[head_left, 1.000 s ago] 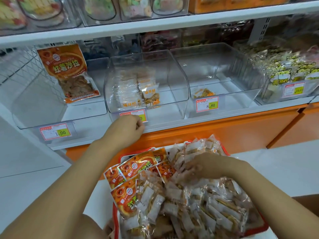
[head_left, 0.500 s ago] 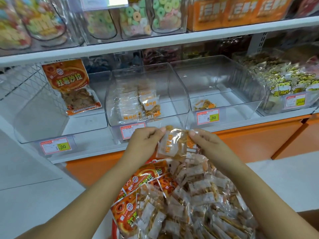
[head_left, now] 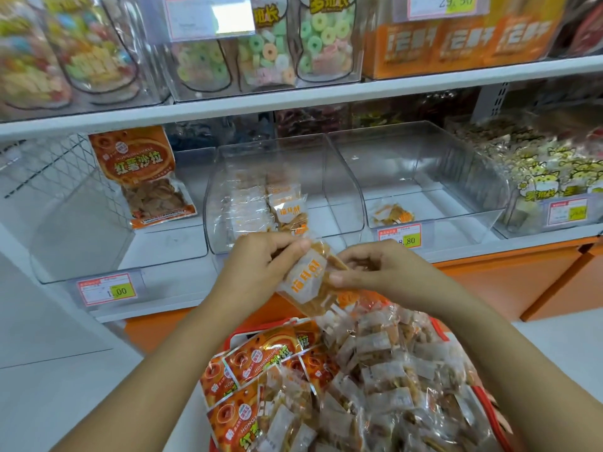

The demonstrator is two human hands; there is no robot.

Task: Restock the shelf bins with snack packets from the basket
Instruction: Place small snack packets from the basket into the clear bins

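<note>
While the basket (head_left: 232,338) of wrapped snacks (head_left: 385,370) sits nearest me, my left hand (head_left: 257,272) and right hand (head_left: 381,272) both pinch one clear snack packet (head_left: 305,282), fingers curled on its edges, above the basket, in front of the middle bin (head_left: 284,158).

Landmark = mid bin (head_left: 342,203). Small packet (head_left: 305,280) held just in front of it has a white label w/ orange chars, approx. 猫耳酥, and the same label shows on a packet in bin (head_left: 288,212). Left of mid bin, orange bag (head_left: 137,168) reads 红薯沙拉 + HONGSHUSHALA, w/ left price tag (head_left: 107,290) below it showing 1.00; just right of mid bin, right price tag (head_left: 399,238) shows 8.80. Above mid bin, candy pack (head_left: 270,53) reads 班长 and top tag (head_left: 455,3), further right, 29.90; below it, basket bags (head_left: 261,357) show HONGSHU + 红, other print too blurred.
</note>
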